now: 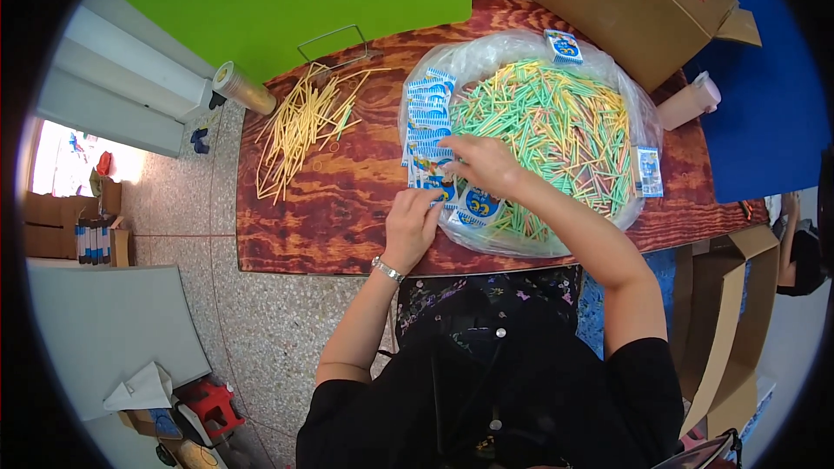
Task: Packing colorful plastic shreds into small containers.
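Both hands (413, 221) (486, 163) seemingly on blue packets (427, 135).

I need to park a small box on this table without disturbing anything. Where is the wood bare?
Bare wood lies between the yellow sticks and the blue packets, widening toward the near table edge, left of the left hand. The right side is crowded: the plastic sheet heaped with coloured straws, where the right hand works.

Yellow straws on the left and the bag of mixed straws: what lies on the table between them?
Head view: bare wooden table between the yellow straws and the plastic bag; blue-and-white packets line the bag's near edge.
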